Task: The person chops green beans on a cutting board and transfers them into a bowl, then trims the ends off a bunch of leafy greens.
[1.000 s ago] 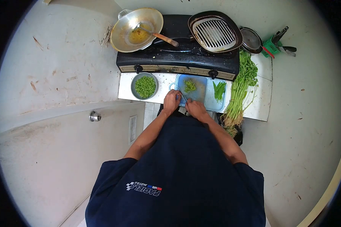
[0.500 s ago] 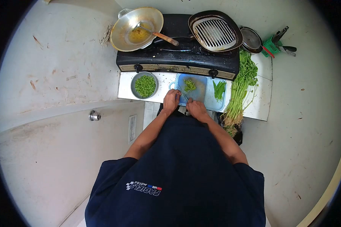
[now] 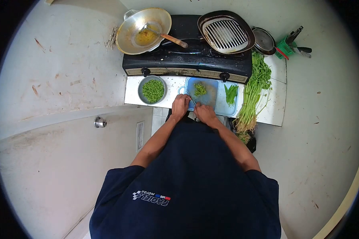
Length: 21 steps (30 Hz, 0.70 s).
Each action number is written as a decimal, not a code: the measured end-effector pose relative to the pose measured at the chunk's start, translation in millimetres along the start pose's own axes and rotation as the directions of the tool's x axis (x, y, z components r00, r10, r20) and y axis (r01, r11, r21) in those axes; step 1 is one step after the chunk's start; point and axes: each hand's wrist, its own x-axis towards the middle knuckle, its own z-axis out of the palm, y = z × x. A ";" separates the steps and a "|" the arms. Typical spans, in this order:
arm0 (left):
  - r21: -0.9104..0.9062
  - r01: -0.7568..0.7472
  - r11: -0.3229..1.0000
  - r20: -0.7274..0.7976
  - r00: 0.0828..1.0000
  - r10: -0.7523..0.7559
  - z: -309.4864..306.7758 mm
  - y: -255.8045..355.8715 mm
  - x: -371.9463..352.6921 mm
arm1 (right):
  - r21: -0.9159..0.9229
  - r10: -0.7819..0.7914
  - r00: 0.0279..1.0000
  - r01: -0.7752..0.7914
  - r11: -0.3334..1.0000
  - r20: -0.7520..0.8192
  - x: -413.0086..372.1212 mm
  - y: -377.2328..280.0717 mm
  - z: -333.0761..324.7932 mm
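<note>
My right hand (image 3: 205, 113) is closed around the handle of a knife (image 3: 192, 98), whose blade points up and left over the blue cutting board (image 3: 210, 101). Close by on the left, my left hand (image 3: 180, 104) has its fingers pressed together at the board's left edge, beside the blade; what they hold is too small to make out. Chopped green pieces (image 3: 200, 89) lie in a small heap on the board above the knife. Several long green pods (image 3: 230, 95) rest in the blue tray (image 3: 233, 110) at the right.
A grey bowl (image 3: 140, 93) of chopped greens stands left. Behind is a black stove (image 3: 179, 61) with a wok (image 3: 125, 38), a ladle (image 3: 174, 40) and a grill pan (image 3: 249, 36). Leafy greens with roots (image 3: 253, 93), a lidded pan (image 3: 264, 40) and a green basket (image 3: 282, 48) are right.
My right hand has shifted slightly left, toward my left hand, and the knife has moved a little with it. My left hand is almost unchanged.
</note>
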 end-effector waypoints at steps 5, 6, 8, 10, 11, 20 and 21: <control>0.028 -0.033 0.999 -0.017 0.999 0.034 -2.3 2.5 0.4 | -0.064 -0.013 0.999 0.010 0.998 -0.050 -0.4 -0.9 1.1; 0.036 -0.046 0.998 -0.021 0.999 0.046 -2.9 3.6 -0.4 | -0.063 -0.014 0.999 0.011 0.998 -0.052 -2.4 -1.6 -0.9; 0.052 -0.066 0.996 -0.033 0.997 0.068 -4.3 5.2 -1.8 | -0.061 -0.010 0.999 0.008 0.998 -0.042 -3.5 -2.7 -4.7; 0.063 -0.080 0.995 -0.038 0.996 0.082 -5.1 3.8 -2.4 | -0.055 -0.003 1.000 0.002 0.998 -0.019 -2.7 -2.6 -5.0; 0.064 -0.083 0.994 -0.038 0.996 0.086 -4.7 3.4 -1.8 | -0.063 -0.006 0.999 0.004 0.998 -0.031 -2.8 -3.2 -4.6; 0.051 -0.068 0.996 -0.038 0.997 0.070 -4.8 5.7 -0.6 | -0.093 -0.029 0.999 0.026 0.995 -0.035 11.8 2.2 5.3; 0.056 -0.056 0.997 -0.031 0.998 0.058 -5.0 6.0 -0.7 | -0.099 -0.026 0.999 0.023 0.995 -0.028 7.5 -1.6 -3.9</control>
